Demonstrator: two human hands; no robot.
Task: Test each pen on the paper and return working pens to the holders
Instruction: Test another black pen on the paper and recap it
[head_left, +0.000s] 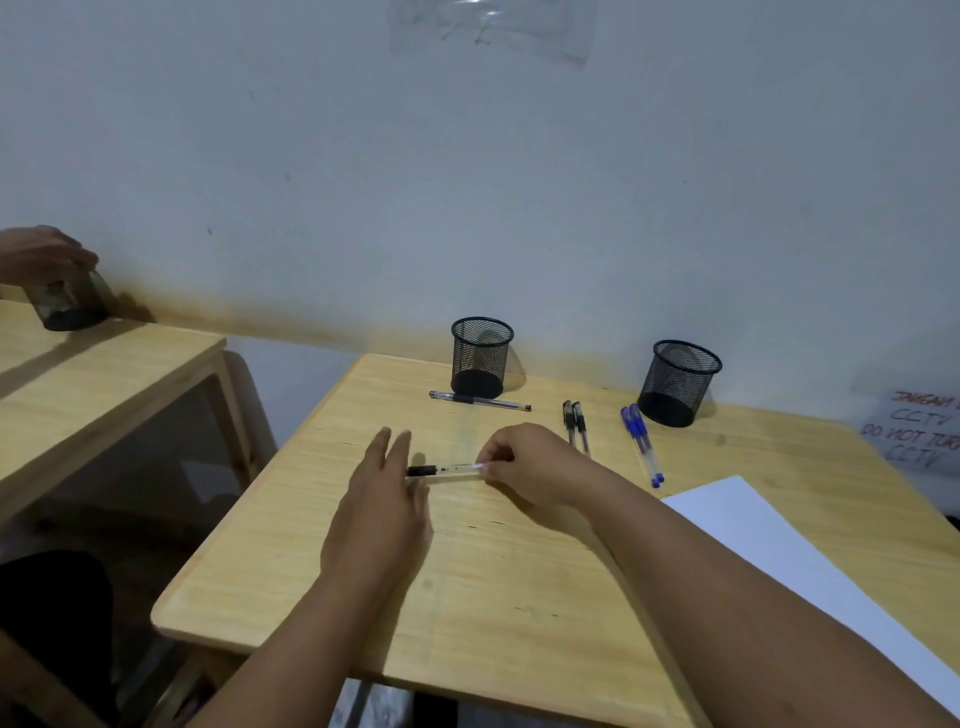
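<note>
My right hand (530, 465) pinches one end of a clear pen with a black grip (447, 470), held level just above the wooden table (467, 597). My left hand (384, 499) lies flat with fingers spread, its fingertips by the pen's black end. Another black pen (480, 401) lies in front of the left mesh holder (481, 357). Two black pens (575, 426) and two blue pens (643, 446) lie near the right mesh holder (678, 383). White paper (810, 566) lies at the right. Both holders look empty.
A second wooden table (104, 374) stands to the left, where another person's hand (41, 254) holds a dark mesh cup (70, 304). A handwritten sign (919, 431) leans at the far right. The wall runs behind the holders.
</note>
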